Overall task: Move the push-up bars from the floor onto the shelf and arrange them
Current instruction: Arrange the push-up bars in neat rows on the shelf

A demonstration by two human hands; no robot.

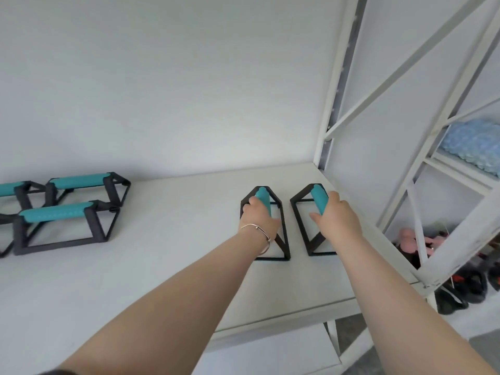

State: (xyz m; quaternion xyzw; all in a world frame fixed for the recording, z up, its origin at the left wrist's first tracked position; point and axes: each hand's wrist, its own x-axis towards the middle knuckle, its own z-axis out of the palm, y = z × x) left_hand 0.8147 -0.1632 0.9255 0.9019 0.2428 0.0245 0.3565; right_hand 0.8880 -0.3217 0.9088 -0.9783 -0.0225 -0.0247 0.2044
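Already most of the task looks done. Three push-up bars [58,213] sit grouped at the left edge of the shelf [176,269], towards the back. The left hand [258,220] is curled round the teal handle of a fourth bar [263,197]. The right hand [336,220] grips the handle of a fifth bar [319,197] just beside it, near the shelf's back right corner. Both frames appear to rest on the surface, handles running front to back, unlike the crosswise group. Letting go and perhaps aligning the pair seem to remain. So little of the floor [484,350] shows that more bars could wait there.
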